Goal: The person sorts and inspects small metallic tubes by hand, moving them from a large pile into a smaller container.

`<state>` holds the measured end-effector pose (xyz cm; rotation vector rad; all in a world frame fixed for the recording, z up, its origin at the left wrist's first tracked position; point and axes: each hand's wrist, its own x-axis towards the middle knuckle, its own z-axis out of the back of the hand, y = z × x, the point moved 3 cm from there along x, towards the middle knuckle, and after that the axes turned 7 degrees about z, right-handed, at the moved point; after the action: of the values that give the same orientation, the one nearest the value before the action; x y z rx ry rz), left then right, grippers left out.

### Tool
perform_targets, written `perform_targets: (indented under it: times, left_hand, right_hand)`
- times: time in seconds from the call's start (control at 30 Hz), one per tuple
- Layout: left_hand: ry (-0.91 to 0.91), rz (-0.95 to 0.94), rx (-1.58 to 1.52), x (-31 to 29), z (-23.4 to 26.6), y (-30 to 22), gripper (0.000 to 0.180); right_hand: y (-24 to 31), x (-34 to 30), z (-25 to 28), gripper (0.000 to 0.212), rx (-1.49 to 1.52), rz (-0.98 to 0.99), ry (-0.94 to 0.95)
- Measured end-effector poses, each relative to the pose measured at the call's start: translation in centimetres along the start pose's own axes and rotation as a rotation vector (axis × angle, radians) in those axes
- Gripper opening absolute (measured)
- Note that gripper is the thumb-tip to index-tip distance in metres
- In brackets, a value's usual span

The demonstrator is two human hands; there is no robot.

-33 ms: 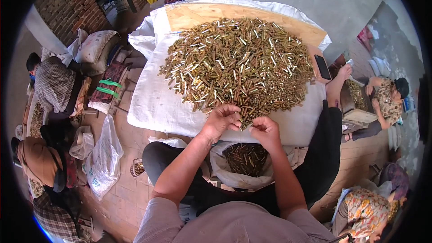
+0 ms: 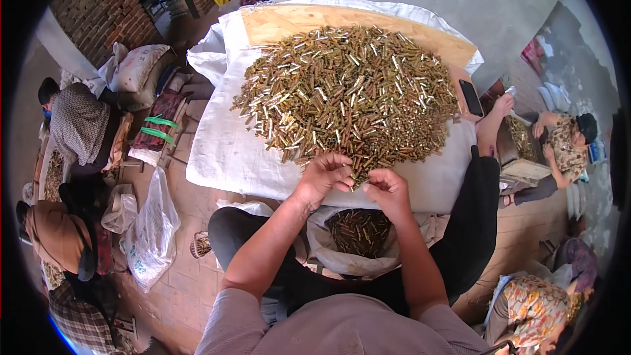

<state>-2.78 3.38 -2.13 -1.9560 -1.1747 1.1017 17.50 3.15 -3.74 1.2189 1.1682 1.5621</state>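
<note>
A heap of small brass-coloured metal cylinders [image 2: 342, 92] lies on a white woven sheet [image 2: 220, 151] over the table before me. At the heap's near edge my left hand [image 2: 323, 176] is closed in a pinch, with a small metal piece [image 2: 353, 187] at its fingertips. Close on its right, my right hand [image 2: 389, 192] is also closed, thumb against the curled fingers. What the right fingers hold, if anything, is too small to make out. Below both hands, between my legs, an open white sack [image 2: 328, 258] holds more dark, brassy cylinders [image 2: 358, 231].
A wooden board [image 2: 289, 18] edges the table's far side. At the right a black phone [image 2: 470, 96] lies beside the heap. Several people [image 2: 82, 121] sit working at both sides. Full sacks [image 2: 141, 69] and a plastic bag [image 2: 152, 233] stand at the left.
</note>
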Motion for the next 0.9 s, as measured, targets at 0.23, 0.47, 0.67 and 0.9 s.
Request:
perform_targets:
  times: [0.23,0.47,0.67,0.9]
  left_hand:
    - [0.008,0.049,0.030,-0.5,-1.3,0.1,0.019]
    - [0.011,0.026,0.043,-0.8,-1.6,0.0,0.016]
    - [0.018,-0.025,0.109,-0.7,-1.3,0.1,0.014]
    - [0.002,-0.020,0.076,-0.9,-1.2,-0.1,0.014]
  right_hand:
    - [1.0,-0.2,-0.7,0.014,0.365,-0.105,0.012]
    - [1.0,-0.3,-0.9,0.013,0.391,-0.096,0.024]
    - [1.6,-0.6,-1.2,0.011,0.144,0.019,0.043]
    - [2.9,-0.6,-1.4,0.008,0.143,0.035,0.012]
